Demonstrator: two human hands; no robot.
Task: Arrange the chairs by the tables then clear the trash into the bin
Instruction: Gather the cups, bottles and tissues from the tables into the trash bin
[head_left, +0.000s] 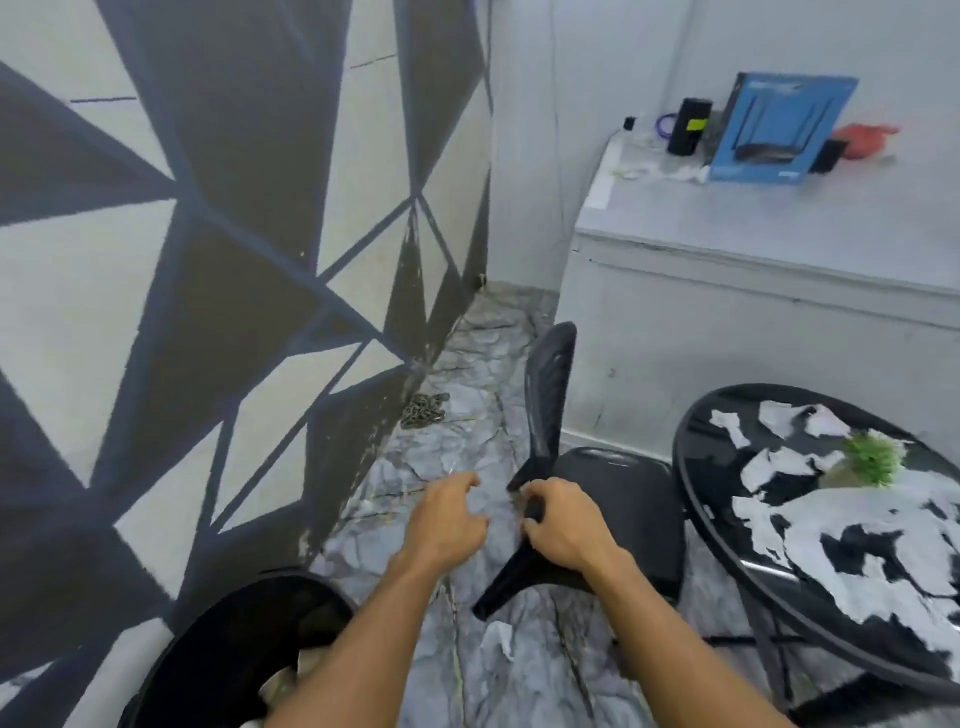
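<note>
The black chair (628, 514) stood on the marbled floor just left of the round glass table (698, 467), which was strewn with torn paper (857, 519), the right hand (566, 525) curled tightly around its backrest edge, the left hand (447, 519) alongside, fingers loosely bent, holding nothing.

single head-worn view, looking forward and down, close over chair (597, 499) beside round table (727, 566)
</note>
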